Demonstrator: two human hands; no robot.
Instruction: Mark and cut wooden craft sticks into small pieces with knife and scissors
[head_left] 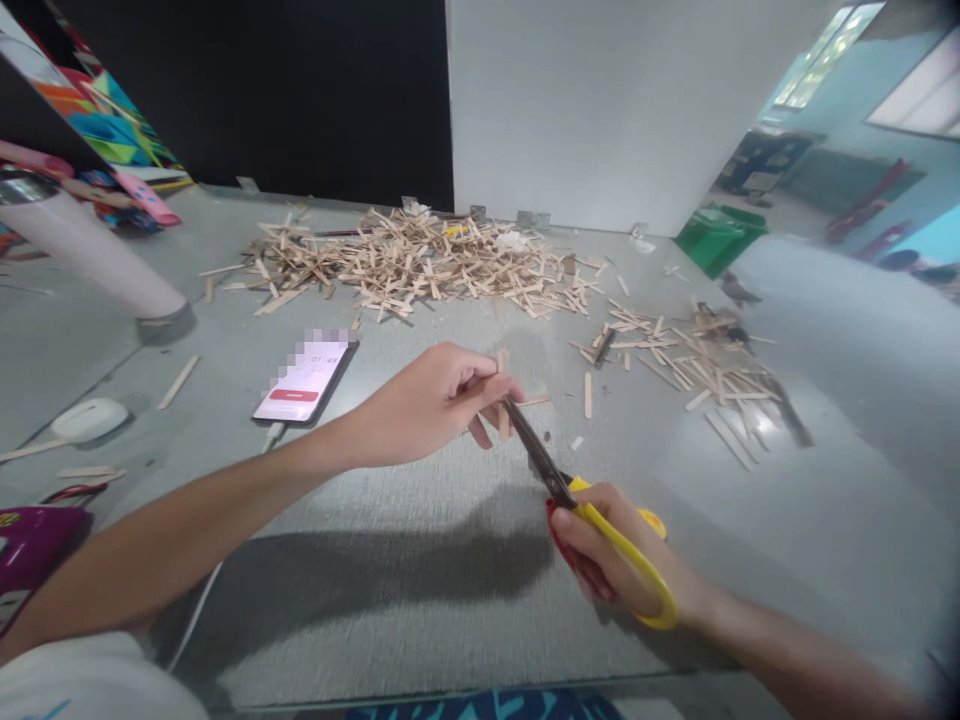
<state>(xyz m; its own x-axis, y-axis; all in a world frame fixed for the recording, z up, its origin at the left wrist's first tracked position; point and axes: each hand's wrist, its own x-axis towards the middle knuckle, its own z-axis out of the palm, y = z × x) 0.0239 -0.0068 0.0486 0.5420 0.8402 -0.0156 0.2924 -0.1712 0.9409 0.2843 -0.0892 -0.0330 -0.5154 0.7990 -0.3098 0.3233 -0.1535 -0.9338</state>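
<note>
Apparently at the cutting step, the left hand [439, 400] pinches a wooden craft stick [504, 424], the right hand [627, 522] grips scissors [553, 482]; snipping calls for steadiness.

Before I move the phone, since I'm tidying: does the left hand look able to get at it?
Probably yes: the phone lies near the left hand, and nothing visible stands between them. That hand's grip holds a wooden stick, though, so it might need freeing first.
</note>
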